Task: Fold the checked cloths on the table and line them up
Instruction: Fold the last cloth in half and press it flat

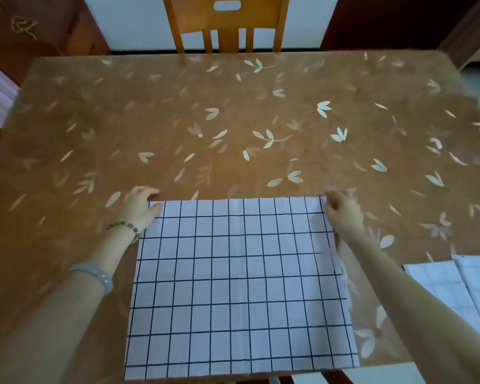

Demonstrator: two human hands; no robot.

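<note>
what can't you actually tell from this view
Head view, other checked cloths at the right: cut off by the frame's right and bottom edges, so their number is unclear.
Left hand and right hand at the spread cloth's far corners: motion blur hides whether they pinch it.
Chair: its top is cut off by the upper edge.

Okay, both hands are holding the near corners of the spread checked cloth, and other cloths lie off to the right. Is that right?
Not quite. The head view shows the left hand and the right hand holding the far corners of the spread checked cloth, not the near ones. The other cloths do lie off to the right.
</note>
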